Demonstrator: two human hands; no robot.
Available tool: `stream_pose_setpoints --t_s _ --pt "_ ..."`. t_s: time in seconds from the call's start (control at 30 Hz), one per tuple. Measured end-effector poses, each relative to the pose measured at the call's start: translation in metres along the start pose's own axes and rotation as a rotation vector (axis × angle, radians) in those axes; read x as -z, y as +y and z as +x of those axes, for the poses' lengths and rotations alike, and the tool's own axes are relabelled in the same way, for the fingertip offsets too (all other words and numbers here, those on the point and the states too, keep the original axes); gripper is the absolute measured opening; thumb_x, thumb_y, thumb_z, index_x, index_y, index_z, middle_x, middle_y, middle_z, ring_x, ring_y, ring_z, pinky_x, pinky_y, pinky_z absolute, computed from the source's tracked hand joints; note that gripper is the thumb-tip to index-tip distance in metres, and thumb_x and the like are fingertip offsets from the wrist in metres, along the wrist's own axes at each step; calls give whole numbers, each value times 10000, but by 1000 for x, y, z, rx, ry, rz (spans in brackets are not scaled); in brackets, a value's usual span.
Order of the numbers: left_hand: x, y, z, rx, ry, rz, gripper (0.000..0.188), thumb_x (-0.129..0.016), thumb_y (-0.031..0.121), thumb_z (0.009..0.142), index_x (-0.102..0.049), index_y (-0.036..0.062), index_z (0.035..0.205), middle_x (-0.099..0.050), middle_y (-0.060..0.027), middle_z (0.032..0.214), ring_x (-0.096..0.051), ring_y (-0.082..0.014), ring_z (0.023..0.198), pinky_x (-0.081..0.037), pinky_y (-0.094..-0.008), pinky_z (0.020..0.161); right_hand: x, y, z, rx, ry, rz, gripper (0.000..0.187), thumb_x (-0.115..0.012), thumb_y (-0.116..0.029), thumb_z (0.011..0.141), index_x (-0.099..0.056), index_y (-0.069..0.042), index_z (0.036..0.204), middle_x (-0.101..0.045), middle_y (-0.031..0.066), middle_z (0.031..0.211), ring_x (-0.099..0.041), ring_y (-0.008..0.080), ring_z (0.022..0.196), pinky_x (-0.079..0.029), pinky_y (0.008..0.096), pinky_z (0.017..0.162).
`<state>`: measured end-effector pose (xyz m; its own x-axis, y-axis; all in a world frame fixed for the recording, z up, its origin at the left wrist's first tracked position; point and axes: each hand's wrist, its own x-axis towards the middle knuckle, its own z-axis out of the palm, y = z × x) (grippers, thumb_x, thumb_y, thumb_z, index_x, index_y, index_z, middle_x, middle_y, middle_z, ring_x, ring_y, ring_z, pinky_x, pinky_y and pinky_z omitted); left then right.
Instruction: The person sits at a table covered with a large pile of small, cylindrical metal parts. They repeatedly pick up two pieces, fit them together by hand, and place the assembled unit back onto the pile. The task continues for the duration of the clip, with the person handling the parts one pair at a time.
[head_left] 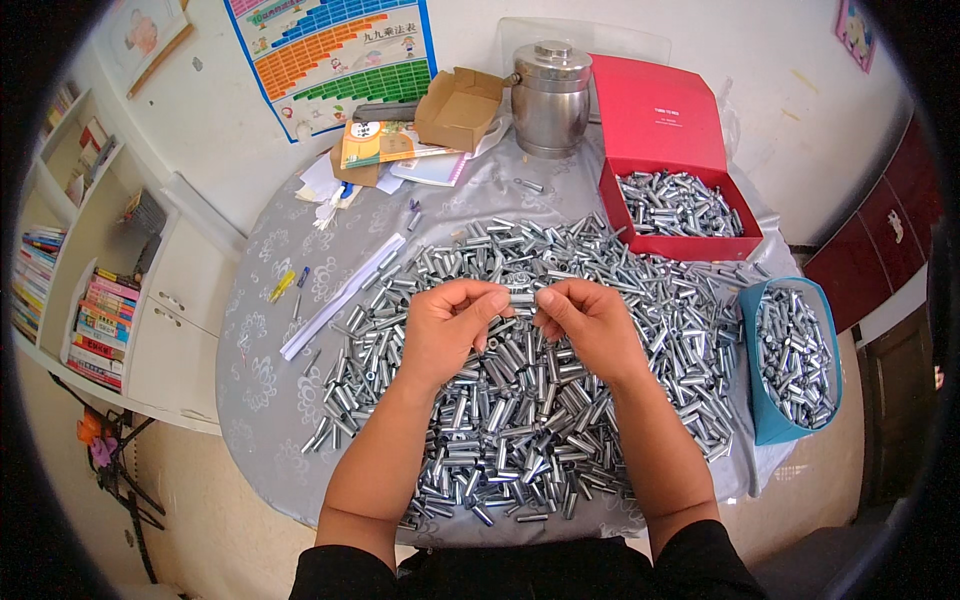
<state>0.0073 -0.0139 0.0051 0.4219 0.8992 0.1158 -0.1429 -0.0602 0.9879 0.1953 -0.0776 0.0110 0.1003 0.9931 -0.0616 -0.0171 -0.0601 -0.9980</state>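
Note:
Both my hands meet above a wide heap of shiny metal sleeves and bolts (500, 400) on a round table. Between the fingertips is a short silver metal sleeve (521, 298), lying level. My left hand (447, 325) pinches its left end with thumb and forefinger. At the other end, my right hand (588, 325) pinches it the same way. The fingers partly cover the sleeve, so I cannot tell whether a bolt sits inside it. Loose tubular pieces lie right beneath and around both hands.
A red box (690, 245) with its lid raised holds many metal pieces at the back right. A teal fabric bin (757, 380) of similar pieces stands at the right edge. Behind are a steel canister (552, 100), a cardboard box (458, 108) and books. A yellow screwdriver (281, 287) lies left.

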Motion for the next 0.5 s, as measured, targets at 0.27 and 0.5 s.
stream_pose_setpoints --t_s 0.27,0.5 --pt "0 -1 0 7 2 7 164 -678 122 887 -687 -19 970 -698 -85 802 -507 -51 494 -390 -174 438 -2 7 1 120 7 74 178 -670 -102 899 -654 -24 1059 -625 -12 815 -549 51 697 -452 207 632" --pt "1 0 0 -3 1 32 160 -672 123 892 -689 -16 970 -698 -80 800 -505 -50 496 -387 -172 444 3 12 4 83 -49 22 210 -670 -91 897 -635 -21 1092 -633 -5 853 -560 57 734 -468 209 665"
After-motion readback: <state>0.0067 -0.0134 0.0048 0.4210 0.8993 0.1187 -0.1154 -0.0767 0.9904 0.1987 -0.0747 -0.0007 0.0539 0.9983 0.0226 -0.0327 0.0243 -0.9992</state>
